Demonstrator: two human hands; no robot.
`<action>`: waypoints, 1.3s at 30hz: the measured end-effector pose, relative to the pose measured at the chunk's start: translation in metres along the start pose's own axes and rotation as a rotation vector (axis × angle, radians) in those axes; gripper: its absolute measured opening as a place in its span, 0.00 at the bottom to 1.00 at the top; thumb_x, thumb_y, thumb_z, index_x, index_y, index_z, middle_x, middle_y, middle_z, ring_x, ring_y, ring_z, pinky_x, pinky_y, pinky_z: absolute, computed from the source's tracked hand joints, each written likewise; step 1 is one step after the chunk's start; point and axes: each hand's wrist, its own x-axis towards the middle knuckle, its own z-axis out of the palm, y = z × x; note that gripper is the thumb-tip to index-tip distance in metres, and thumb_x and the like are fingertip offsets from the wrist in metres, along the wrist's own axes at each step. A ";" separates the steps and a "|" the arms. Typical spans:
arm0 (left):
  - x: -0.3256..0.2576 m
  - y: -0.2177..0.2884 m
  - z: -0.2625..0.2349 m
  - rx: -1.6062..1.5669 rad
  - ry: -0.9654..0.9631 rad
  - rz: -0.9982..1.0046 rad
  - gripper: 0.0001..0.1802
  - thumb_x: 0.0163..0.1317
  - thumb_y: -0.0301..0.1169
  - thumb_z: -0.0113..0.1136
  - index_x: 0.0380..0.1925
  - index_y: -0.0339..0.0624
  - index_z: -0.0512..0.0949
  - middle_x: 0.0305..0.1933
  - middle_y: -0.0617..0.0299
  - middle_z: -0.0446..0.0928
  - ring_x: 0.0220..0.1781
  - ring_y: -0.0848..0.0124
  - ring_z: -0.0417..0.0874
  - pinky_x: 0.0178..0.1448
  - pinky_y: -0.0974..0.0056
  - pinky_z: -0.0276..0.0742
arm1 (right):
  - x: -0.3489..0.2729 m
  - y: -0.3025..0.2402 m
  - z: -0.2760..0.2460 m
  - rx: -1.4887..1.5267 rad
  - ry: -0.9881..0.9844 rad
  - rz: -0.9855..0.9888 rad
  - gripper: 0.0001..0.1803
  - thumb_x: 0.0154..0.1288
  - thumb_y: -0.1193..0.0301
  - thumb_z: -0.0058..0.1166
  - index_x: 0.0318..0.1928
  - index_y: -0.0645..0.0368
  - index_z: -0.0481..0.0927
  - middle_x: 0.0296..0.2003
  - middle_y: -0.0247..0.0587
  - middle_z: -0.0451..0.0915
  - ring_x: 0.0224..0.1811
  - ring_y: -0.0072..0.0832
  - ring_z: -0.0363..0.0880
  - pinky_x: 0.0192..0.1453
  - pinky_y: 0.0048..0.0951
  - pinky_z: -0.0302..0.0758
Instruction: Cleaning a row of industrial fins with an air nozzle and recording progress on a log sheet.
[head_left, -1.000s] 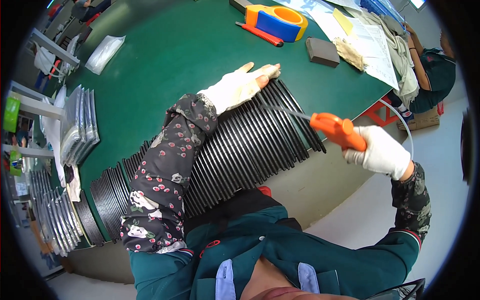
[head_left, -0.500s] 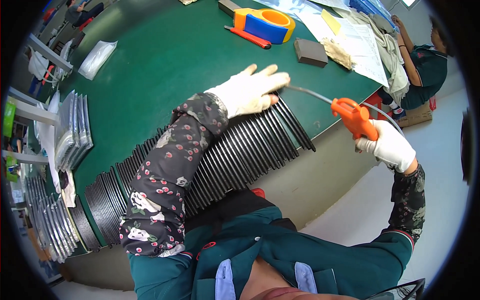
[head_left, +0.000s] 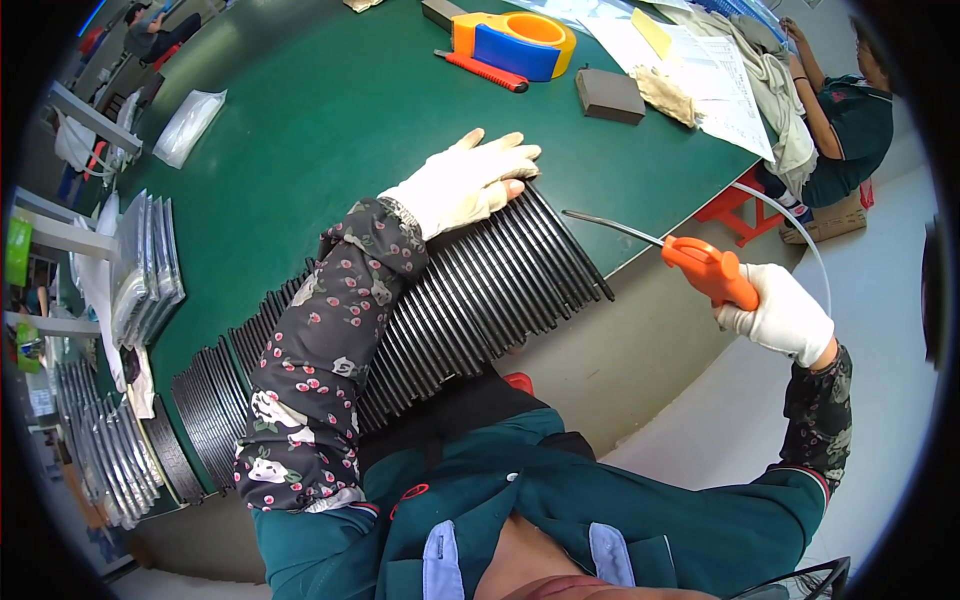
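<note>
My left hand (head_left: 468, 184), in a white glove with bare fingertips, lies with fingers outstretched on the far ends of a row of thin black rods (head_left: 480, 290). The rods are packed side by side along the near edge of the green table (head_left: 330, 120). My right hand (head_left: 780, 312), also gloved, grips an orange air blow gun (head_left: 710, 270) beyond the table's right edge. Its bent metal nozzle points left, just short of the rightmost rods. A pale hose runs from the gun toward the table edge.
Farther back lie a yellow-and-blue tape dispenser (head_left: 515, 45), a red utility knife (head_left: 485, 72), a grey block (head_left: 610, 95) and paper sheets (head_left: 715, 90). Plastic-wrapped stacks (head_left: 145, 270) stand at left. A co-worker (head_left: 850, 120) sits at far right, near a red stool (head_left: 735, 215).
My left hand has shifted left and slightly down along the rods. The rightmost rods, previously a little apart, now lie against the row. The nozzle tip has dropped away from my left fingers.
</note>
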 end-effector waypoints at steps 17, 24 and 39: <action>0.001 0.002 0.000 -0.012 -0.038 -0.020 0.14 0.65 0.32 0.44 0.50 0.46 0.70 0.62 0.62 0.66 0.70 0.63 0.58 0.72 0.47 0.43 | -0.008 0.003 0.005 -0.023 -0.026 0.038 0.10 0.49 0.70 0.56 0.32 0.61 0.76 0.21 0.45 0.75 0.23 0.37 0.73 0.34 0.32 0.70; 0.001 0.004 -0.002 -0.031 -0.035 -0.040 0.13 0.65 0.32 0.45 0.48 0.47 0.70 0.62 0.62 0.66 0.69 0.64 0.59 0.72 0.47 0.43 | -0.007 -0.008 0.008 -0.034 -0.111 -0.017 0.10 0.49 0.70 0.56 0.32 0.61 0.77 0.21 0.45 0.75 0.24 0.37 0.74 0.35 0.31 0.71; 0.002 0.004 0.000 -0.005 -0.027 -0.044 0.16 0.64 0.34 0.46 0.52 0.47 0.70 0.57 0.61 0.71 0.70 0.64 0.58 0.72 0.48 0.45 | -0.003 -0.009 0.011 -0.043 -0.011 -0.024 0.09 0.49 0.71 0.55 0.32 0.61 0.76 0.22 0.46 0.75 0.24 0.39 0.73 0.35 0.32 0.71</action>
